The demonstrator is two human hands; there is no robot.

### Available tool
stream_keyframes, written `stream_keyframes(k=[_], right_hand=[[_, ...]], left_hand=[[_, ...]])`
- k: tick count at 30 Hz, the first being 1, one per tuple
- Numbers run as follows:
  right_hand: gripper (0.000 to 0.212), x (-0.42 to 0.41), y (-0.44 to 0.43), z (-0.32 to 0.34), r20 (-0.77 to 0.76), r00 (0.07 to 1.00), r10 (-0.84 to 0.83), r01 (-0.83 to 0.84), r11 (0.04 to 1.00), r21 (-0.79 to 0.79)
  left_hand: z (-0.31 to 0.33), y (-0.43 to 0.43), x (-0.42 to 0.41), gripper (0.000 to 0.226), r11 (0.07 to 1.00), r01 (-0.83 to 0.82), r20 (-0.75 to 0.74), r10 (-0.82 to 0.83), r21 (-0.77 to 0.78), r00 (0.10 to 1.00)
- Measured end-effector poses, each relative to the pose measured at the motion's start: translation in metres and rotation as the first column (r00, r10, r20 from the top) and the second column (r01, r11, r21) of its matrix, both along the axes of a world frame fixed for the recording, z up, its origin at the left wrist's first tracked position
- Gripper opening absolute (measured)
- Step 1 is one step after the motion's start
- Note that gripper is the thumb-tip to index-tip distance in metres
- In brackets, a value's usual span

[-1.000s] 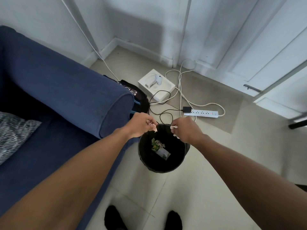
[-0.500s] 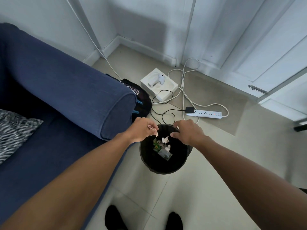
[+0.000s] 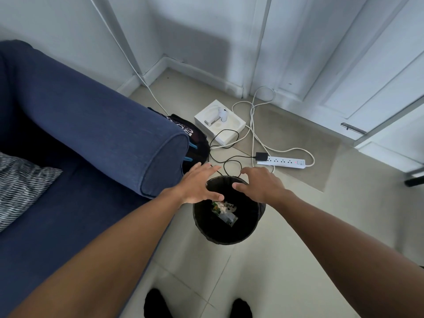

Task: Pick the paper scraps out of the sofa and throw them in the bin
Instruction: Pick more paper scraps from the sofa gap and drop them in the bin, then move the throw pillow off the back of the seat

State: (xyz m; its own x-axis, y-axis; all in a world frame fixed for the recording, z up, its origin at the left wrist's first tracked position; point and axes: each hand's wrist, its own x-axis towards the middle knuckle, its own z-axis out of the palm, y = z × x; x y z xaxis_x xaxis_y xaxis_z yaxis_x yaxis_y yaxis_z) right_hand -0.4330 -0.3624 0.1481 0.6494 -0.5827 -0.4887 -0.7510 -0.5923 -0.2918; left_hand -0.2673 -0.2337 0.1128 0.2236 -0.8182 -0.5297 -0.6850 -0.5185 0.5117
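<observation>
A round black bin [image 3: 250,228] stands on the tiled floor beside the arm of the blue sofa [image 3: 96,138]. White paper scraps [image 3: 223,206] lie at its bottom on top of a green and white wrapper. My left hand [image 3: 198,183] hovers over the bin's left rim with fingers spread and nothing in it. My right hand [image 3: 261,183] hovers over the far right rim, fingers apart and empty.
A striped cushion [image 3: 20,182] lies on the sofa seat. Behind the bin are a black bag [image 3: 195,138], a white box [image 3: 219,122], tangled cables and a white power strip [image 3: 283,162]. White doors stand at the right. My feet [image 3: 197,305] are on the tiles below.
Both hands were pinched on paper scraps above the bin. The scraps dropped into the bin, and both hands have now spread out empty.
</observation>
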Motion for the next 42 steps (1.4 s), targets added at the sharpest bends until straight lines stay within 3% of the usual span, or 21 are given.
stream_keyframes(k=[10, 14, 18, 20, 30, 37, 42], right_hand=[[0.072, 0.004, 0.008, 0.010, -0.035, 0.998, 0.050, -0.050, 0.999, -0.012], [0.079, 0.013, 0.008, 0.021, -0.065, 0.992, 0.111, -0.116, 0.990, -0.077], [0.088, 0.039, 0.010, 0.049, -0.086, 0.979, 0.182, -0.194, 0.968, -0.161], [0.092, 0.060, 0.014, 0.069, -0.078, 0.973, 0.218, -0.230, 0.951, -0.208], [0.090, 0.208, 0.076, 0.184, 0.029, 0.896, 0.443, -0.410, 0.851, -0.328], [0.094, 0.315, 0.160, 0.219, 0.050, 0.803, 0.594, -0.539, 0.760, -0.364], [0.093, 0.377, 0.238, 0.224, 0.017, 0.699, 0.715, -0.649, 0.644, -0.406]], left_hand=[[0.009, 0.009, 0.009, 0.095, 0.999, -0.009, 0.039, 0.011, -0.054, 0.999], [0.036, 0.014, 0.020, 0.082, 0.987, -0.005, 0.069, 0.016, -0.162, 0.998], [0.076, 0.027, 0.045, 0.076, 0.944, 0.056, 0.273, 0.037, -0.326, 0.961], [0.099, 0.037, 0.063, 0.078, 0.941, 0.063, 0.356, 0.064, -0.334, 0.932], [0.201, 0.149, 0.170, 0.092, 0.915, -0.210, 0.467, 0.361, -0.345, 0.807], [0.239, 0.271, 0.234, 0.086, 0.816, -0.436, 0.463, 0.576, -0.381, 0.674], [0.246, 0.372, 0.257, 0.085, 0.726, -0.576, 0.464, 0.685, -0.375, 0.561]])
